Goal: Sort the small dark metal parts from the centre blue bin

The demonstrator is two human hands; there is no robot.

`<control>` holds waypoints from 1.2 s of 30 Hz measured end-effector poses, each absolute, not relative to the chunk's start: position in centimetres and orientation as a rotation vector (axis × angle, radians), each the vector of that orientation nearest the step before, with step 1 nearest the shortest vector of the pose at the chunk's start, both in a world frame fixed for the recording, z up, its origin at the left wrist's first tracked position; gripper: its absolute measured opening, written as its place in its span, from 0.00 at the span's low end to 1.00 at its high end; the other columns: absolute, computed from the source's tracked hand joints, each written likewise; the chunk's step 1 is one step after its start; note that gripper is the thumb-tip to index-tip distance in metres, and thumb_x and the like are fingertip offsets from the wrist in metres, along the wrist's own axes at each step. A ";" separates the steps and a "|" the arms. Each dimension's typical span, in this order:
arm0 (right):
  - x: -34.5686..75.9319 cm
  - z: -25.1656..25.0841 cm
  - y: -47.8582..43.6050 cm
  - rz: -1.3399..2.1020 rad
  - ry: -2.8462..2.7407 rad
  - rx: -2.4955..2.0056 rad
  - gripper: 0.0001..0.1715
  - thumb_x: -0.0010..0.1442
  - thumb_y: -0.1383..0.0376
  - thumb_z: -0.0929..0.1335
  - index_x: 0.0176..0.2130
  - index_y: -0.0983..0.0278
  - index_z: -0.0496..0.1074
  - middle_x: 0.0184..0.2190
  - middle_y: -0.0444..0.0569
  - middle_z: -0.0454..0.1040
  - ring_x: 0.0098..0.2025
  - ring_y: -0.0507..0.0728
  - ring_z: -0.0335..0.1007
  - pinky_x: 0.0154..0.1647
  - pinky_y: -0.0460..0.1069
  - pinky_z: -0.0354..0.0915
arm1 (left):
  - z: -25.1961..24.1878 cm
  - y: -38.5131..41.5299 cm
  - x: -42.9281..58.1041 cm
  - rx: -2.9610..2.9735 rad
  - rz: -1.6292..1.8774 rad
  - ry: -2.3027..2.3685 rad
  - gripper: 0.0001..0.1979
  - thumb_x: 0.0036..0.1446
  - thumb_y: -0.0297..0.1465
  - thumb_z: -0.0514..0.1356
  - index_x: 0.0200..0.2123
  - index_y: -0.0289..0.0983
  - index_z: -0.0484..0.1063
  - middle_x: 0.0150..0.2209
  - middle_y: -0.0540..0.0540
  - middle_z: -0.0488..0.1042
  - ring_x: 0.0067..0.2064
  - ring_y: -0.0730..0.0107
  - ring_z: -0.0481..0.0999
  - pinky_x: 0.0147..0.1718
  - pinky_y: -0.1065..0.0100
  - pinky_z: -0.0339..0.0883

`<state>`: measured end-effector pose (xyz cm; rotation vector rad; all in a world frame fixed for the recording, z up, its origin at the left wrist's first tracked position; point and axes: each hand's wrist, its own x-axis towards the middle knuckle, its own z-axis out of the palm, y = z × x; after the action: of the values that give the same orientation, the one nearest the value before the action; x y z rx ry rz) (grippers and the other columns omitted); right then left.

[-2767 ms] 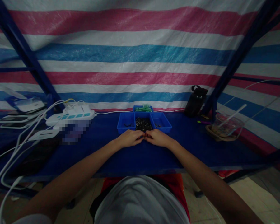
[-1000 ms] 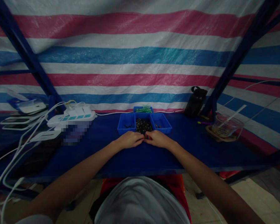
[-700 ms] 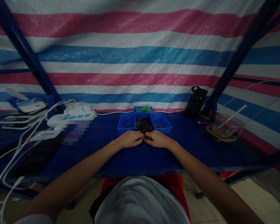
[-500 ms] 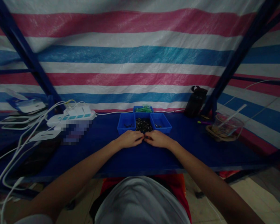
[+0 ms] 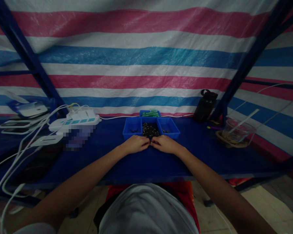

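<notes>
My left hand (image 5: pixel 136 144) and my right hand (image 5: pixel 165 144) meet at the fingertips, just in front of the middle bin. Both are closed in a pinch; whatever they hold between them is too small and dark to name. Many small black and shiny parts (image 5: pixel 150 129) fill the middle bin. On its left stands a blue bin (image 5: pixel 132 123) with a few dark pieces in it. The blue bin on the right (image 5: pixel 168 124) also holds a few small pieces. Behind, a smaller blue bin contains green items (image 5: pixel 150 113).
A white power strip (image 5: pixel 74 123) with several cables lies at left, near stacked phones (image 5: pixel 17 126). At right stand a black bottle (image 5: pixel 205 105) and a clear cup (image 5: pixel 240 131) on a brown tray. Blue frame posts flank the blue table (image 5: pixel 146 165).
The fingers of both hands have shifted slightly at the pinch, and the dark piece that showed between them is now harder to see. The bins stay in place.
</notes>
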<state>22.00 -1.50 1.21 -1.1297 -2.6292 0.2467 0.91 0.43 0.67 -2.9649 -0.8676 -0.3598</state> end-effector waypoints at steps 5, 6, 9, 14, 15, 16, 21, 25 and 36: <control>22.0 1.3 -1.5 0.201 -2.640 -1.139 0.16 0.65 0.58 0.60 0.35 0.65 0.70 0.29 0.48 0.74 0.30 0.52 0.68 0.30 0.45 0.53 | 0.7 0.4 0.9 -2.952 -0.359 -0.863 0.11 0.64 0.34 0.49 0.34 0.37 0.68 0.32 0.49 0.73 0.31 0.72 0.73 0.29 0.74 0.59; 22.0 1.3 -1.6 0.193 -2.638 -1.138 0.17 0.65 0.57 0.60 0.35 0.65 0.70 0.29 0.48 0.74 0.30 0.52 0.68 0.30 0.45 0.53 | 0.7 0.4 0.9 -2.947 -0.360 -0.860 0.11 0.64 0.34 0.49 0.34 0.37 0.68 0.32 0.48 0.73 0.32 0.72 0.73 0.29 0.73 0.60; 22.0 1.4 -1.6 0.195 -2.634 -1.138 0.18 0.66 0.57 0.59 0.35 0.65 0.70 0.29 0.48 0.74 0.31 0.52 0.68 0.30 0.45 0.53 | 0.8 0.2 1.0 -2.927 -0.345 -0.865 0.12 0.65 0.34 0.47 0.35 0.37 0.68 0.32 0.48 0.74 0.33 0.71 0.74 0.29 0.73 0.60; 22.0 1.4 -1.7 0.204 -2.613 -1.146 0.17 0.65 0.56 0.60 0.35 0.65 0.69 0.28 0.47 0.73 0.29 0.51 0.67 0.28 0.45 0.52 | 0.9 0.1 1.1 -2.929 -0.308 -0.898 0.13 0.65 0.34 0.46 0.36 0.37 0.68 0.34 0.47 0.74 0.33 0.71 0.74 0.30 0.73 0.62; 22.0 1.4 -1.7 0.204 -2.603 -1.143 0.16 0.65 0.56 0.61 0.36 0.65 0.69 0.28 0.47 0.73 0.28 0.51 0.67 0.28 0.45 0.51 | 0.9 0.1 1.1 -2.934 -0.311 -0.902 0.13 0.65 0.34 0.46 0.36 0.37 0.68 0.34 0.47 0.74 0.33 0.71 0.74 0.31 0.73 0.62; 22.0 1.4 -1.7 0.208 -2.594 -1.137 0.15 0.65 0.57 0.61 0.36 0.65 0.69 0.28 0.46 0.73 0.28 0.51 0.67 0.28 0.45 0.51 | 0.9 0.2 1.1 -2.938 -0.316 -0.905 0.13 0.66 0.34 0.46 0.37 0.37 0.68 0.35 0.47 0.74 0.34 0.71 0.74 0.31 0.73 0.63; 22.1 1.4 -1.7 0.236 -2.586 -1.133 0.12 0.64 0.59 0.62 0.37 0.65 0.68 0.28 0.45 0.72 0.28 0.51 0.67 0.28 0.45 0.51 | 0.7 0.3 1.0 -2.936 -0.317 -0.921 0.14 0.66 0.35 0.45 0.38 0.37 0.68 0.35 0.47 0.74 0.35 0.70 0.75 0.31 0.73 0.63; 22.1 1.6 -1.8 0.254 -2.583 -1.153 0.11 0.64 0.59 0.62 0.39 0.64 0.67 0.28 0.46 0.73 0.29 0.51 0.67 0.28 0.45 0.52 | 0.6 0.3 1.0 -2.922 -0.304 -0.934 0.14 0.66 0.35 0.45 0.38 0.37 0.68 0.35 0.47 0.75 0.35 0.69 0.75 0.31 0.72 0.64; 22.0 1.6 -1.8 0.203 -2.603 -1.154 0.12 0.65 0.60 0.61 0.39 0.65 0.68 0.28 0.46 0.72 0.29 0.51 0.66 0.29 0.45 0.51 | 0.8 0.2 1.0 -2.941 -0.317 -0.951 0.13 0.65 0.36 0.46 0.38 0.37 0.68 0.34 0.47 0.74 0.34 0.70 0.75 0.31 0.73 0.63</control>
<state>21.97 -1.82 1.63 -1.1542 -2.6035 0.2034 1.03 0.17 0.78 -2.9412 -0.9505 -0.3167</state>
